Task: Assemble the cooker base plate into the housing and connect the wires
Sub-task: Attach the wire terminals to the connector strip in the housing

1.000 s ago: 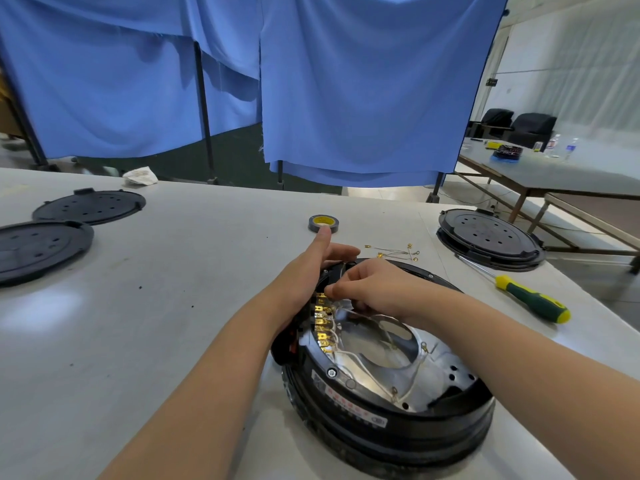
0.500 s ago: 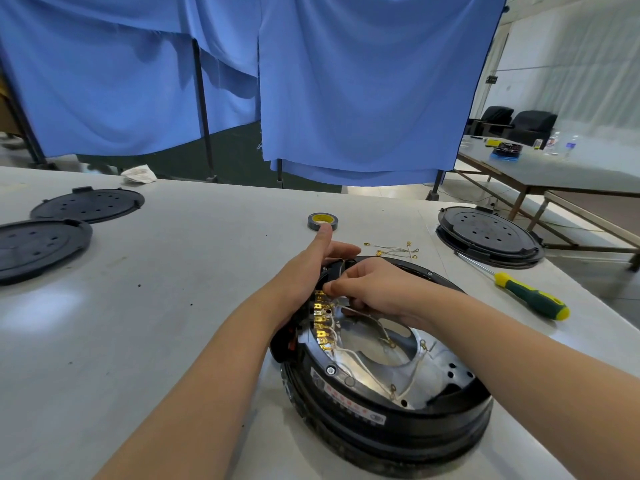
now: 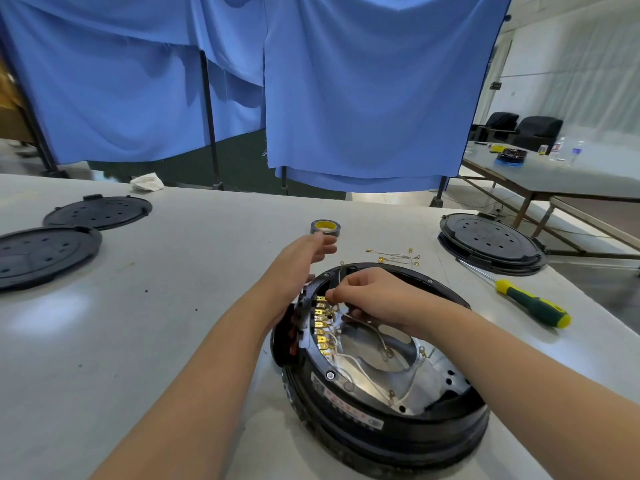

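Housing (image 3: 398, 427), round black plastic, holds shiny plate (image 3: 426, 372); right hand (image 3: 374, 296) pinches thin wire (image 3: 375, 332), left hand (image 3: 304, 251) loosely open.

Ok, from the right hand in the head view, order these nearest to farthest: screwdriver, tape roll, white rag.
From the right hand:
1. Tape roll, just beyond it, slightly left.
2. Screwdriver, off to its right.
3. White rag, far left at the table's back edge.
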{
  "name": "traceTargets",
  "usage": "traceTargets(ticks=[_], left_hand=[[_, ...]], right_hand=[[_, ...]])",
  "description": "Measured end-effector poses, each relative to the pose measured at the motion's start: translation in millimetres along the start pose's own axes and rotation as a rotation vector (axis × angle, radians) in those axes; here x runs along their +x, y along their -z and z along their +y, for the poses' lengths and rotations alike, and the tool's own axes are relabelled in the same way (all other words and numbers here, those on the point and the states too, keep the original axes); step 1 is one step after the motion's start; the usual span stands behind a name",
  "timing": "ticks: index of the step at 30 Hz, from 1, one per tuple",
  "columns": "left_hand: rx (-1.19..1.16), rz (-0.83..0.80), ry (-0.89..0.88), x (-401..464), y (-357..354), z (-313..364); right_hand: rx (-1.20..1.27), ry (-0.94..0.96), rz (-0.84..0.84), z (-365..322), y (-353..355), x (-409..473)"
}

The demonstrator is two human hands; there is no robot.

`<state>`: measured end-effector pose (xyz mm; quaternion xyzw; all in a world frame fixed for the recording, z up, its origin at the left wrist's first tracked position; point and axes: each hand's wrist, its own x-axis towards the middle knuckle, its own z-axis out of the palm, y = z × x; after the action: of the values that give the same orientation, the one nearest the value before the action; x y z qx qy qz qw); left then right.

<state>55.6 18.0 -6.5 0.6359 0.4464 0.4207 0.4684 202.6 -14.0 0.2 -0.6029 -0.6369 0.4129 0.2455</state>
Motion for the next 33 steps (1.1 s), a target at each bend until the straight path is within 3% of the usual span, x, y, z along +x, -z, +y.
traceTargets(ticks=[6, 10, 33], left_hand=[[0.671, 0.124, 0.014, 0, 35, 10], [0.822, 0.033, 0.056, -15, 39, 7], [0.659, 0.095, -0.045, -34, 14, -22]], right_hand=[[-0.020, -0.002, -0.005, -3, 0, -3], [-0.056, 0.021, -0.011, -3, 1, -5], [-0.064, 0.072, -0.043, -2, -2, -5]])
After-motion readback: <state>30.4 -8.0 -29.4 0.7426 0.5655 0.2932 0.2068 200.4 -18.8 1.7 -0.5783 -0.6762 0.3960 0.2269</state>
